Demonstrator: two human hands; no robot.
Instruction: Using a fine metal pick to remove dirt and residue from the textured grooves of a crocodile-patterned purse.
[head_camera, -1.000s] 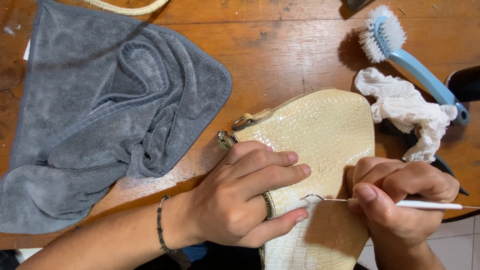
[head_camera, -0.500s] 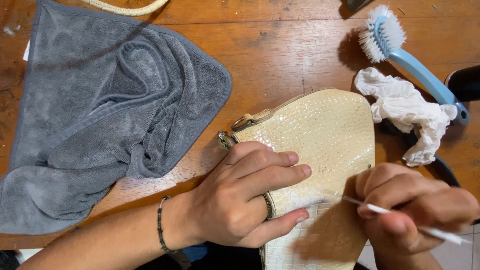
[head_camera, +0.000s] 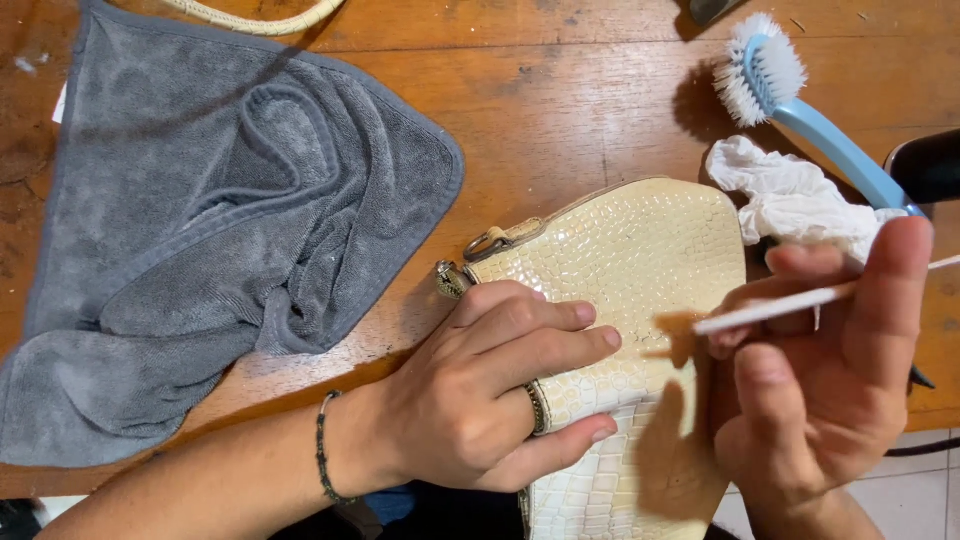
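Partly hidden cream purse (head_camera: 640, 250) under left hand (head_camera: 480, 400), right hand (head_camera: 820, 380) pinching thin white stick (head_camera: 780, 305)

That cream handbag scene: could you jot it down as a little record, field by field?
Surface: wooden table
Left hand: flat on the cream scale-textured handbag, pressing it down
Right hand: raised above the bag, pinching a thin white stick
Left of bag: crumpled grey towel
Right of bag: crumpled white cloth, blue-handled brush
Worn: ring and beaded bracelet on the left side
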